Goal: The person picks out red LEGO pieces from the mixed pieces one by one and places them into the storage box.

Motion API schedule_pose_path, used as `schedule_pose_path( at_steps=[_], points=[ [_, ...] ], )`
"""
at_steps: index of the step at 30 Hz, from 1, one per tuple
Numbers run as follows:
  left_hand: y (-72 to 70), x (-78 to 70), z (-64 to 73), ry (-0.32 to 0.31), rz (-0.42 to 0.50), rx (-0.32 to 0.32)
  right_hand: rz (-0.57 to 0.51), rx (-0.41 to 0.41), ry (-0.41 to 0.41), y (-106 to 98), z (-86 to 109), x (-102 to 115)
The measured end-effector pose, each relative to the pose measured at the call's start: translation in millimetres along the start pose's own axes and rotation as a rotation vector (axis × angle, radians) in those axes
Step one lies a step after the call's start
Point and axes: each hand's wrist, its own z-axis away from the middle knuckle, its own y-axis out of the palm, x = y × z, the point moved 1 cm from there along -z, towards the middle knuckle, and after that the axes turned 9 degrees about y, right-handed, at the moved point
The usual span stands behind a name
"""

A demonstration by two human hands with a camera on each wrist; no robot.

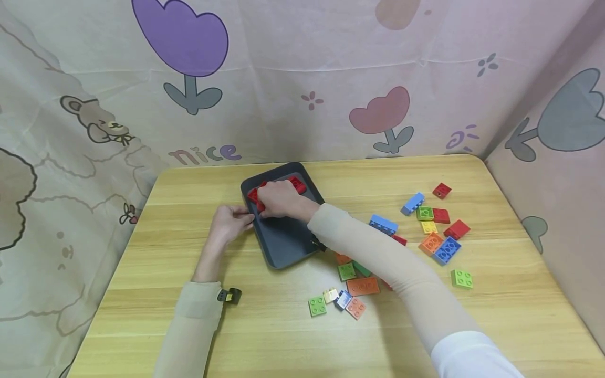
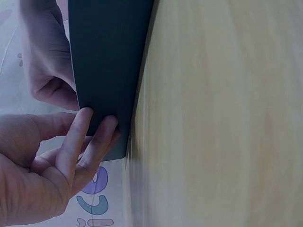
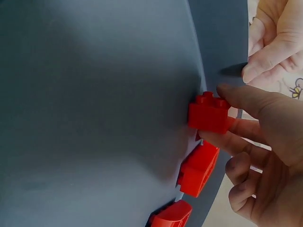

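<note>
A dark grey tray lies on the table. My left hand holds its left wall, fingertips on the outer face and thumb at the rim in the left wrist view. Inside the tray, my right hand pinches a red toy brick between thumb and fingers, close to the tray's wall. Beside it along that wall are another red brick and a red piece with a rounded face. In the head view, the right hand partly hides the red pieces.
Loose bricks lie to the right of the tray, among them a blue brick, a blue brick, a lime green brick and a flat orange brick. The right forearm crosses over some of them. A printed curtain hangs behind the table.
</note>
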Motion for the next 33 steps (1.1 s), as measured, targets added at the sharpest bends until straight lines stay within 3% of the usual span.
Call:
schedule_pose_path(
  at_steps=[22,33],
  points=[
    [-0.7,1.3,-0.8,0.001,0.021,-0.003,0.001,0.006,-0.007,0.0,-1.2,0.8],
    [0.4,2.1,0.9,0.03,0.049,-0.004,-0.02,-0.001,-0.008,-7.6,4.5,-7.6]
  ],
)
